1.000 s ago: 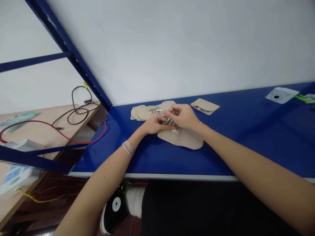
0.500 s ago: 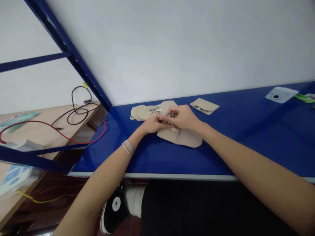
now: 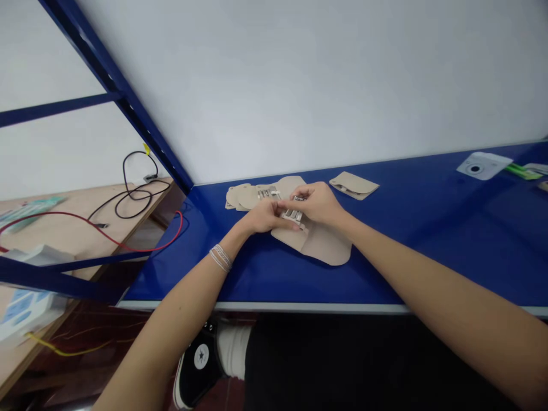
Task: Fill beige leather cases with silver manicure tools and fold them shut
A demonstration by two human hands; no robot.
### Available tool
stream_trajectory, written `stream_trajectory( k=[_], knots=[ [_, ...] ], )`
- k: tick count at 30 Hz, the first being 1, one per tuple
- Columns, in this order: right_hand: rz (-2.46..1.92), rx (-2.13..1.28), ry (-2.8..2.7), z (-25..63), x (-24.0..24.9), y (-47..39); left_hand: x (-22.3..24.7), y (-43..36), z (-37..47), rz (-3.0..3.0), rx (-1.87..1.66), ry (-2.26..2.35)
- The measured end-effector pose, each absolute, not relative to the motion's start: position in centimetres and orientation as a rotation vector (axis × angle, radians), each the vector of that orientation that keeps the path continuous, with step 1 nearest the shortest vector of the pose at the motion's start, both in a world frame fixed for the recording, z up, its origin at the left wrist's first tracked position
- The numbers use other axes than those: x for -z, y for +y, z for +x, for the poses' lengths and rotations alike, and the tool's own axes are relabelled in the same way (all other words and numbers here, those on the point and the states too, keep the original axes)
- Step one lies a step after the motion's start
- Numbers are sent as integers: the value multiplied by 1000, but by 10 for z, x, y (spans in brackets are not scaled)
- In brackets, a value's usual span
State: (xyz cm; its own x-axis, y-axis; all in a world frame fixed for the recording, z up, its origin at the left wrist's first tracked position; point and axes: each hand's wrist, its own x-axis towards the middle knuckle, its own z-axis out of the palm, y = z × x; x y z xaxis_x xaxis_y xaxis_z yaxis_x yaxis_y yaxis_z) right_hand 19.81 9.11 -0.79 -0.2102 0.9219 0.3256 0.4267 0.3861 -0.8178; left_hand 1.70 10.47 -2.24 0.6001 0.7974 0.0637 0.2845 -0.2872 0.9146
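An unfolded beige case [image 3: 327, 245] lies on the blue table, with small metal tools [image 3: 291, 215] in its holder. My left hand [image 3: 265, 216] grips the holder's left side, thumb along its lower edge. Closed over the holder's upper right is my right hand [image 3: 319, 202], its fingertips pinching a small metal item [image 3: 299, 198] too small to name. Behind my left hand is another open case [image 3: 289, 184] with metal tools [image 3: 268, 193]. Several closed beige cases [image 3: 240, 197] overlap to its left, and one more beige case [image 3: 353, 185] sits apart, right of my right hand.
The blue table [image 3: 428, 228] meets a white wall. At its far right are a pale packet [image 3: 483, 165] and a green item [image 3: 520, 171]. A blue metal frame [image 3: 128, 103], a red cable [image 3: 128, 249] and a wooden table [image 3: 120, 200] are on the left.
The lower case's right flap has shifted slightly toward the front edge. More of the metal tools shows between my hands, and my right hand has lifted slightly off them.
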Motion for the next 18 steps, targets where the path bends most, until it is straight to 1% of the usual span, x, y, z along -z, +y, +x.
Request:
stream_trajectory(
  k=[6, 11, 14, 18],
  knots=[
    [-1194, -746, -1737, 199, 15, 97, 20, 103, 17, 1867, -618, 883],
    [-1192, -743, -1442, 210, 23, 114, 17, 99, 16, 1844, -493, 868],
    [-1203, -783, -1375, 216, 25, 121, 15, 95, 17, 1897, -543, 899],
    [-1196, -798, -1437, 214, 25, 118, 10, 90, 18, 2113, -634, 918]
  ],
)
